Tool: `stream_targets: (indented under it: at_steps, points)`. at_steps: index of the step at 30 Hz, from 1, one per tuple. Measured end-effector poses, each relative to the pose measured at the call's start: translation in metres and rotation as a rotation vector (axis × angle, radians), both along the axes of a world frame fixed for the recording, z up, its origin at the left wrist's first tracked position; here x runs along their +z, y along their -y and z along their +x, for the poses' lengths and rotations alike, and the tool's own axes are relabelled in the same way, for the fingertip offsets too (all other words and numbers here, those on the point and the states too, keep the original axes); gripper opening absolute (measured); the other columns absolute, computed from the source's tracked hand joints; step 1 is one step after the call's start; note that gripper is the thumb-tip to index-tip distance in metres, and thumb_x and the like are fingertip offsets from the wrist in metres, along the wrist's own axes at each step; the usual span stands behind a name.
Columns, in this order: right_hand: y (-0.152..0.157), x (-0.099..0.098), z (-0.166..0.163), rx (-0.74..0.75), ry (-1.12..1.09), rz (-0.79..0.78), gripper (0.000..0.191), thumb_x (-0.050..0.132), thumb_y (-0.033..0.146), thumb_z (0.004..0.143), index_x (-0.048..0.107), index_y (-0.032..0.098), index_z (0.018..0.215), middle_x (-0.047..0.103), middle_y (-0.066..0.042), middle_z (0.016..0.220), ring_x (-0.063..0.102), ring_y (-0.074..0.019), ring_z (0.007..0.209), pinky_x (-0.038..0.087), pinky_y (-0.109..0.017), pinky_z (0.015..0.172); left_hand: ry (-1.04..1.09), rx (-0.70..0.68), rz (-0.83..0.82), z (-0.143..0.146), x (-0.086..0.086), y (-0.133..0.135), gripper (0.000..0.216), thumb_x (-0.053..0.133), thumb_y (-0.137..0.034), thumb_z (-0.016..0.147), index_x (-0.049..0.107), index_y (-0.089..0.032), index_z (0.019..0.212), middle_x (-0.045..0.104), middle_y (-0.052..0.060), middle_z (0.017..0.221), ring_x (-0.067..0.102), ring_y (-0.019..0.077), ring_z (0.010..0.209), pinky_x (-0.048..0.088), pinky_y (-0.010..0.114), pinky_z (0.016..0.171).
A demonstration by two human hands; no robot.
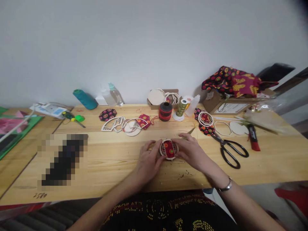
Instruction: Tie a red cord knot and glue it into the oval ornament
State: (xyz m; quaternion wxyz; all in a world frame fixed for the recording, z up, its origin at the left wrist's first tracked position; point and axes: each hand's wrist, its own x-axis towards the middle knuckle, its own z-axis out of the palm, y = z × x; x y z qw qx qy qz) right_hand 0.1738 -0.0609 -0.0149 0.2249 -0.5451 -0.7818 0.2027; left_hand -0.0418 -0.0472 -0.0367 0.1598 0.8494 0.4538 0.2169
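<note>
A small round wooden lattice frame with red patterned fabric behind it (169,149) lies on the wooden table (115,157) near its front edge. My left hand (148,160) grips its left side with the fingertips. From the other side my right hand (190,150) holds its right rim; a bracelet sits on that wrist. Both hands rest on the tabletop around the piece.
Black scissors (229,149) and a red-capped marker (253,137) lie to the right. Further back are wooden cut-outs (125,124), fabric pieces (107,114), thread spools (165,111), bottles (115,94), a teal spool (85,98) and a cardboard box with fabric (231,102).
</note>
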Motion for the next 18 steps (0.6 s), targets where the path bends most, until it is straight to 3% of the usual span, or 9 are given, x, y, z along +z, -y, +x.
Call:
stream_targets:
  at_steps: [7,18]
  points:
    - [0.0007,0.0019,-0.0002,-0.001,-0.005,-0.022,0.049,0.061,0.02,0.08,0.05,0.032,0.126,0.062,-0.001,0.119,0.041,-0.0266,0.122,0.036,-0.048,0.098,-0.114,-0.022,0.048,-0.0015,0.0039,-0.0006,0.053,0.05,-0.035,0.087,0.039,-0.017,0.135,0.067,0.013,0.102,0.046,0.0302,0.117,0.037,0.046,0.092]
    - [0.0,0.0024,-0.0006,0.013,0.002,-0.033,0.045,0.059,0.02,0.082,0.049,0.03,0.125,0.062,-0.002,0.119,0.041,-0.0271,0.121,0.037,-0.047,0.098,-0.125,-0.026,0.069,-0.0004,0.0102,-0.003,0.054,0.053,-0.033,0.085,0.038,-0.015,0.134,0.062,0.014,0.116,0.047,0.0301,0.114,0.036,0.046,0.093]
